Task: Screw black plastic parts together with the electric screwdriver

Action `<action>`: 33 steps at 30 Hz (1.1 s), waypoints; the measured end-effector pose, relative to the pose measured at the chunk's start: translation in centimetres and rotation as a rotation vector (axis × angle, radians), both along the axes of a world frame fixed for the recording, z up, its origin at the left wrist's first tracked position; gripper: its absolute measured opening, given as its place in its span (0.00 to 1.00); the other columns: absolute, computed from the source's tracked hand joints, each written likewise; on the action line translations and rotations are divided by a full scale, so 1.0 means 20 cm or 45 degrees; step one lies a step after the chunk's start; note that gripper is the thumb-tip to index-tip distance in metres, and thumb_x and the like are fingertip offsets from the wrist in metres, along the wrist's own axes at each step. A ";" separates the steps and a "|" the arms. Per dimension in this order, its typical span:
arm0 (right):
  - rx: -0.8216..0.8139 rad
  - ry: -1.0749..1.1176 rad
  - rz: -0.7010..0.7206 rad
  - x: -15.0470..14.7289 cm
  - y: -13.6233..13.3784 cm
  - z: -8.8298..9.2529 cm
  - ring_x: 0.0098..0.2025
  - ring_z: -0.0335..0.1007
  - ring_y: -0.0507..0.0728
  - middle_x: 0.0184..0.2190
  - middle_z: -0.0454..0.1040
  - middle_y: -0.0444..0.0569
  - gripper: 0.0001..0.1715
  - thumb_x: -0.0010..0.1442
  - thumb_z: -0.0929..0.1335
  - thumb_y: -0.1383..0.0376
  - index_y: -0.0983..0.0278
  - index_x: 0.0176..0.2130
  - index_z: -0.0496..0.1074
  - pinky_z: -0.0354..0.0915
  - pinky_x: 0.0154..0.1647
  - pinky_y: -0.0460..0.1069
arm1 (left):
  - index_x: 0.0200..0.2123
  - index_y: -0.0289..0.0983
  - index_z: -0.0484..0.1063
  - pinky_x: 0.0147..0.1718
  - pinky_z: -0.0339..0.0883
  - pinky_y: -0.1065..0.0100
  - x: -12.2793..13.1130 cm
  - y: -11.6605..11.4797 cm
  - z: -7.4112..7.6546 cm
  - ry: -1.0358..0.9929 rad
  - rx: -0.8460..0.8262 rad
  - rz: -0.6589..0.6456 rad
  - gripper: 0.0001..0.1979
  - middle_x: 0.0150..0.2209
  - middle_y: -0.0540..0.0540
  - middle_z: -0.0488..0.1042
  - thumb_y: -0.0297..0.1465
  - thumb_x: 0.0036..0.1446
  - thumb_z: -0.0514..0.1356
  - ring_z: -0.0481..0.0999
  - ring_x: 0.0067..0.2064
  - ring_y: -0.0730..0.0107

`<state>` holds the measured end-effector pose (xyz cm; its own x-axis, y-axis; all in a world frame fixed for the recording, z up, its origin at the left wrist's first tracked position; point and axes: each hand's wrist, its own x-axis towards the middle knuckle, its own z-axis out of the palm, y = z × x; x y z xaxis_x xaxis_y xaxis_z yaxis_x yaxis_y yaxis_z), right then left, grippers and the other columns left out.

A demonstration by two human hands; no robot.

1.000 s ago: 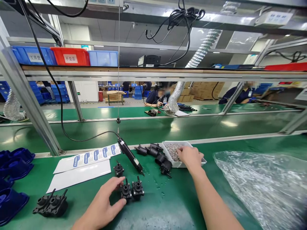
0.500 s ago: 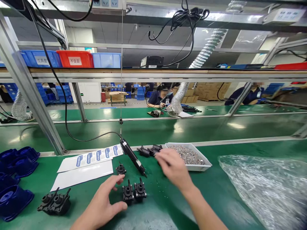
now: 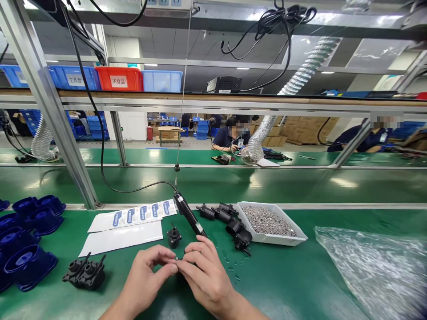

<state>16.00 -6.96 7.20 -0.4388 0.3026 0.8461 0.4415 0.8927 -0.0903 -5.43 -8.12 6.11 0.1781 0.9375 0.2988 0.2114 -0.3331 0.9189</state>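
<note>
Black part: directly beneath the fingertips, mostly hidden; long axis unclear
Left hand: grip state cannot be told
Right hand: equally near; grip likewise obscured

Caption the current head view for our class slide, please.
Left hand and right hand meet over a green workbench, near a black corded tool and white tray of small metal pieces.
</note>
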 end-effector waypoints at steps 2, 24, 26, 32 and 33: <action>-0.058 0.008 0.066 0.00 0.00 -0.01 0.45 0.75 0.61 0.35 0.79 0.48 0.12 0.72 0.66 0.77 0.63 0.46 0.76 0.66 0.64 0.65 | 0.39 0.40 0.82 0.41 0.80 0.64 -0.02 0.01 0.01 0.029 0.008 0.069 0.07 0.37 0.47 0.85 0.36 0.62 0.68 0.85 0.39 0.59; -0.018 -0.083 0.080 0.01 0.06 -0.13 0.58 0.67 0.68 0.46 0.76 0.52 0.12 0.74 0.68 0.71 0.61 0.36 0.73 0.54 0.69 0.70 | 0.41 0.35 0.81 0.49 0.78 0.62 -0.90 -0.23 0.14 -0.200 -0.043 1.057 0.34 0.45 0.36 0.86 0.56 0.41 0.78 0.83 0.51 0.49; 0.009 -0.117 0.078 0.01 0.05 -0.12 0.58 0.67 0.69 0.47 0.76 0.53 0.11 0.73 0.68 0.70 0.62 0.36 0.73 0.54 0.69 0.72 | 0.40 0.35 0.81 0.49 0.78 0.64 -0.93 -0.23 0.08 -0.343 -0.158 1.034 0.37 0.45 0.35 0.86 0.56 0.35 0.80 0.83 0.53 0.49; 0.117 -0.085 -0.047 0.16 0.17 -0.01 0.56 0.71 0.69 0.51 0.78 0.57 0.08 0.73 0.68 0.67 0.63 0.49 0.79 0.65 0.63 0.69 | 0.42 0.35 0.82 0.43 0.77 0.72 -0.83 -0.22 -0.06 -0.741 -0.262 0.993 0.38 0.43 0.38 0.86 0.50 0.30 0.85 0.82 0.54 0.53; 0.127 -0.033 -0.168 0.24 0.24 0.00 0.55 0.72 0.68 0.51 0.78 0.57 0.10 0.73 0.68 0.67 0.64 0.50 0.79 0.69 0.59 0.66 | 0.41 0.35 0.82 0.42 0.78 0.73 -0.80 -0.21 -0.07 -0.783 -0.257 1.004 0.38 0.43 0.39 0.86 0.49 0.29 0.85 0.83 0.53 0.55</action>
